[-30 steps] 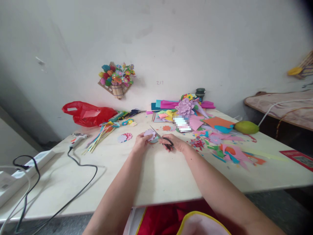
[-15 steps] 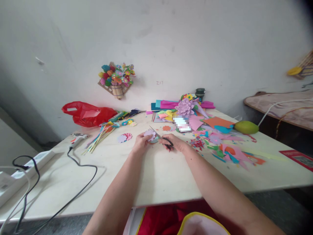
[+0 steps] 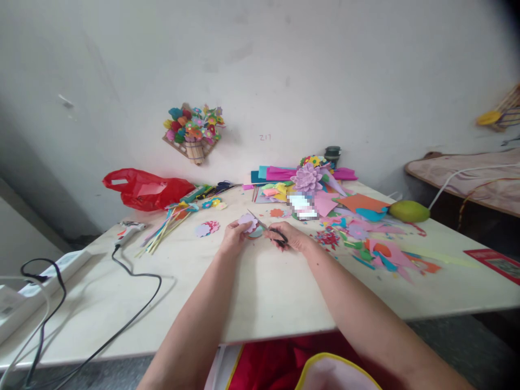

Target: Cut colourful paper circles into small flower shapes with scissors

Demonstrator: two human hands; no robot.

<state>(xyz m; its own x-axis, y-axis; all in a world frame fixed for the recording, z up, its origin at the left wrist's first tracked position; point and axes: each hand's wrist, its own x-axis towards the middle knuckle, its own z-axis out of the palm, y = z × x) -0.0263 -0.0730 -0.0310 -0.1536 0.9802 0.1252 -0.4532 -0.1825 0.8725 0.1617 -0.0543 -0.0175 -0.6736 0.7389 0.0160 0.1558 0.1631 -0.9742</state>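
Note:
My left hand [image 3: 233, 236] pinches a pale purple flower cut-out [image 3: 247, 222] with a scalloped edge. In my right hand [image 3: 289, 236] is a pair of scissors [image 3: 278, 237] with black handles, its blades pointing up and left against the cut-out's right edge. A light blue round piece [image 3: 257, 232] shows just below the flower, between the hands. To the left lie more cut flowers [image 3: 206, 228], pale purple and pink-red. An orange flower [image 3: 278, 213] lies on the table behind the scissors.
On the right are coloured scraps [image 3: 382, 252] and a green-yellow fruit [image 3: 409, 210]. Felt sheets [image 3: 280, 173] and a big purple flower [image 3: 307, 177] sit at the back. A red bag [image 3: 150, 189], thin sticks [image 3: 162, 234], a corded glue gun [image 3: 130, 233] and a power strip [image 3: 54, 271] are left.
The purple cut-out has turned or shifted slightly in my left hand. The scissors have moved very little, and my arms stay nearly in place.

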